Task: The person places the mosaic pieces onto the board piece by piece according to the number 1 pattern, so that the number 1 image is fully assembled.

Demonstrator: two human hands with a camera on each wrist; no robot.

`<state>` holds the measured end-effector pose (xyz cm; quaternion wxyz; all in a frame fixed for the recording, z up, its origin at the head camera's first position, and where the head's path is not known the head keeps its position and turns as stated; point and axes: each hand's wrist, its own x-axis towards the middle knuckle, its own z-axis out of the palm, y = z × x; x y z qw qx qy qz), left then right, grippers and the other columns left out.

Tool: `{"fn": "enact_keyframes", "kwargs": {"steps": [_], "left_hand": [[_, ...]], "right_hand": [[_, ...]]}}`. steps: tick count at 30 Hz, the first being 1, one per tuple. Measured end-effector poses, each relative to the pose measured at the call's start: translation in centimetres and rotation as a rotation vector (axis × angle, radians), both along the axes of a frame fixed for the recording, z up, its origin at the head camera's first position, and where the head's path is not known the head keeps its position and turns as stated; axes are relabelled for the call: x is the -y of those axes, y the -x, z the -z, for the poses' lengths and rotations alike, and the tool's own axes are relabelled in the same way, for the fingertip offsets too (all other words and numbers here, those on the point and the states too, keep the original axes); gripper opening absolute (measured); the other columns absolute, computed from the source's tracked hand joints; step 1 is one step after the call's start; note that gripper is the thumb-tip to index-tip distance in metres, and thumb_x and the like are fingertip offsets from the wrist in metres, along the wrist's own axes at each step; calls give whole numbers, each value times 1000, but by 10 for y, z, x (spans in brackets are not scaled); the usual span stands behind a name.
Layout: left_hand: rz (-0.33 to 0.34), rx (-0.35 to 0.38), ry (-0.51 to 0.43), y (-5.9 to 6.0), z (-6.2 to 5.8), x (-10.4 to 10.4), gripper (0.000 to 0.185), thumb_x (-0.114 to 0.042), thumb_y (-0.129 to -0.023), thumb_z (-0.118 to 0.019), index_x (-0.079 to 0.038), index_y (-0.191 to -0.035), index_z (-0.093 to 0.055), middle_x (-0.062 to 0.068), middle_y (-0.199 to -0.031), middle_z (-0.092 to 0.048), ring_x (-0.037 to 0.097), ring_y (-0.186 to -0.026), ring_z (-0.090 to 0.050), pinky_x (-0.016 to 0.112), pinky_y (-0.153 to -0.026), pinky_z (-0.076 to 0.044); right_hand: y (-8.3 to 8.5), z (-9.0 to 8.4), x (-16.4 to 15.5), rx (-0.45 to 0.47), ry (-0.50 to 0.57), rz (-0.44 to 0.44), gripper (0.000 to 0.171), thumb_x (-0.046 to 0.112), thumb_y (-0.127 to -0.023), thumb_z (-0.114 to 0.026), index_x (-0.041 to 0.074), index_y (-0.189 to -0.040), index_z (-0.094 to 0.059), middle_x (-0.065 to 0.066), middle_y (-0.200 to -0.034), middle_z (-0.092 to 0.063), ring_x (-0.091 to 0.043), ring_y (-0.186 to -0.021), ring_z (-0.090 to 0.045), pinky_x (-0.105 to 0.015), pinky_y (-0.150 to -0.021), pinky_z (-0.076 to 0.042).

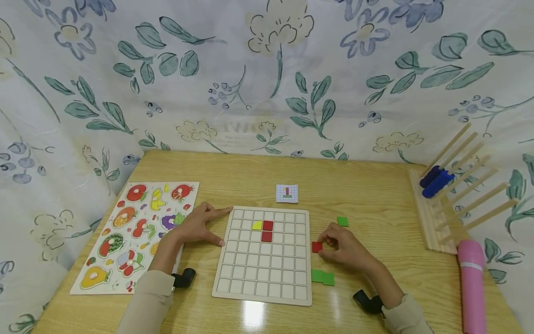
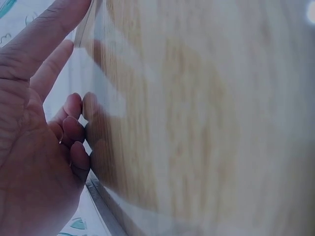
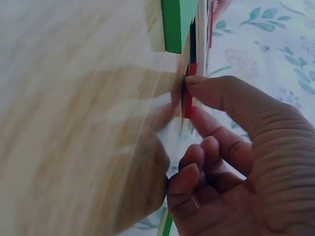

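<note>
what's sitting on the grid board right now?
On the grid board: one yellow tile and two red tiles. Left hand rests at its left edge; nothing visible beneath it.

The grid board (image 1: 263,260) is pale wood, with one yellow tile (image 1: 257,225) and two red tiles (image 1: 267,231). Green tiles (image 1: 322,277) lie on the light wooden tabletop (image 1: 367,195). The curtain (image 1: 267,74) is white with blue-green flowers.

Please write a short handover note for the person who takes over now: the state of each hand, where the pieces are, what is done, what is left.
Left hand: open, resting at the grid board's left edge.
Right hand: pinches a red tile on the table, right of the board.
Done: one yellow tile and two red tiles sit in the board.
Left: the pinched red tile and three green tiles outside; pattern card lies behind the board.
</note>
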<state>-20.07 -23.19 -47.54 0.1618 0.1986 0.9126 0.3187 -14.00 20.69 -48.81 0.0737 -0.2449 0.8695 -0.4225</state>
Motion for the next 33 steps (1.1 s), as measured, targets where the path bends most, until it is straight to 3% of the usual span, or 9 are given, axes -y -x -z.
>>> {"fn": "enact_keyframes", "kwargs": {"steps": [11, 22, 33], "left_hand": [[-4, 4, -15, 1, -1, 0, 96, -41, -64, -92, -24, -148, -49, 6, -95, -31, 20, -88, -30, 36, -74, -29], [-9, 6, -2, 2, -4, -2, 97, -41, -64, -92, -24, -149, -48, 7, -96, -33, 20, -88, -31, 37, -75, -29], [-12, 10, -11, -1, -2, -1, 96, -40, -65, -92, -24, -149, -48, 8, -96, -33, 22, -89, -32, 37, -76, -30]], "right_hand": [[-1, -14, 9, 17, 10, 95, 16, 6, -79, -81, 7, -93, -73, -3, -84, -49, -13, -79, -44, -23, -66, -41], [-4, -22, 19, 2, 51, 104, 18, 5, -79, -82, 8, -94, -73, -3, -84, -50, -14, -78, -45, -24, -67, -40], [-7, -28, 44, 79, 98, 43, 15, 9, -82, -80, 9, -94, -72, -8, -85, -48, -17, -79, -45, -25, -66, -39]]}}
